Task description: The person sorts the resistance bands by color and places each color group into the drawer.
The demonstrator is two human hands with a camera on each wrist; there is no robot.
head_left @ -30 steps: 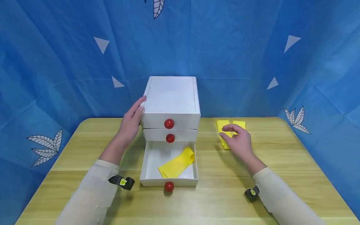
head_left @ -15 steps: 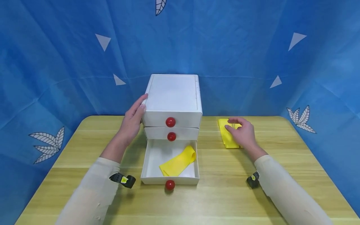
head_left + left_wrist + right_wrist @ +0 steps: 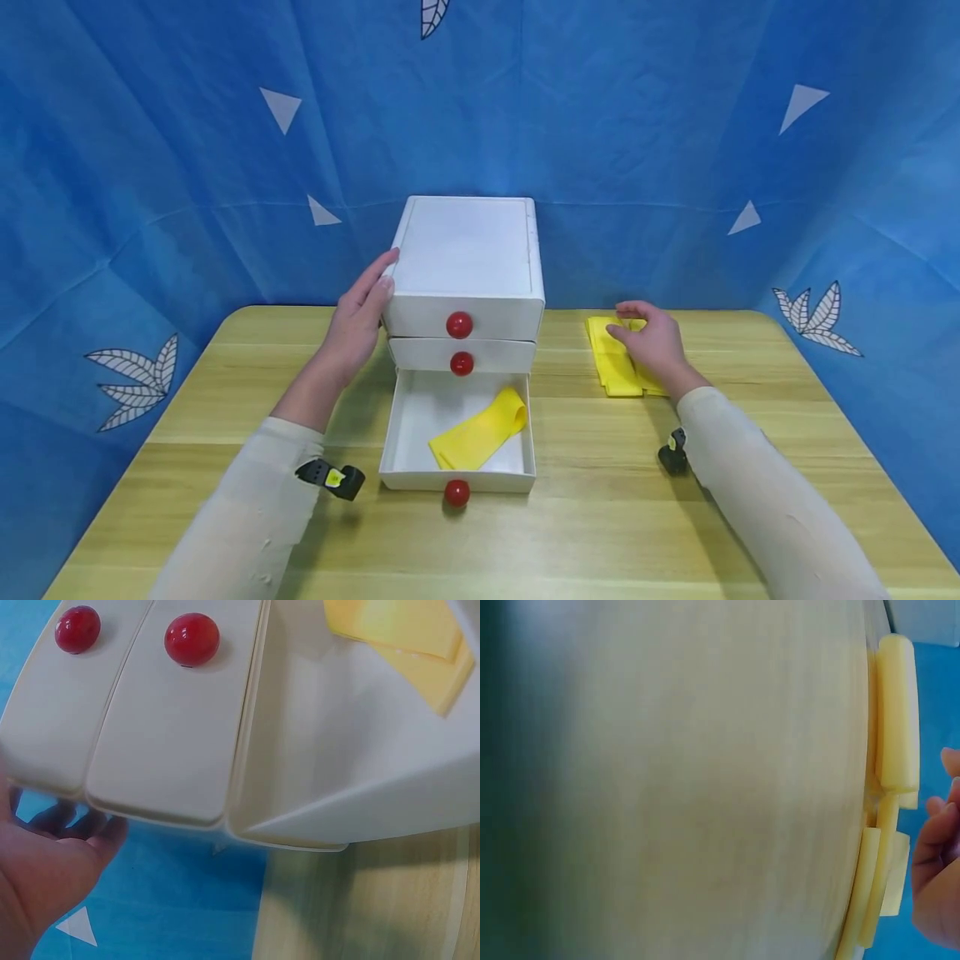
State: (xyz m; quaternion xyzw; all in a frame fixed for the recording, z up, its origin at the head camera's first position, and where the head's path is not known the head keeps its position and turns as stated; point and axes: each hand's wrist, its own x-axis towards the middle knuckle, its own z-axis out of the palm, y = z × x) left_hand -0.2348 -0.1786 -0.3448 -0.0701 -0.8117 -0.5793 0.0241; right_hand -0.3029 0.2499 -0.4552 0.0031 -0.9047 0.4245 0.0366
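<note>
A white drawer cabinet point(image 3: 465, 250) with red knobs stands at the table's back. My left hand point(image 3: 356, 321) rests against its left side, fingers point(image 3: 105, 832) touching the side wall in the left wrist view. The bottom drawer point(image 3: 495, 482) is pulled out. In it lies a folded yellow cloth point(image 3: 480, 433), one end curled into a loop. To the right, my right hand point(image 3: 654, 343) hovers over folded yellow cloths point(image 3: 615, 367), thumb and fingers apart and nothing between them. In the right wrist view, these cloths point(image 3: 898, 712) lie in thick folds beside the hand, with a gap visible.
The two upper drawers point(image 3: 420, 357) are closed. A wooden table point(image 3: 585, 533) carries everything, and a blue patterned curtain point(image 3: 600, 125) hangs behind and on both sides. Each sleeve has a small black camera point(image 3: 345, 482) strapped to it.
My right hand has moved slightly farther back and to the right over the yellow cloths. The left hand stays against the cabinet. The head view has shifted a little.
</note>
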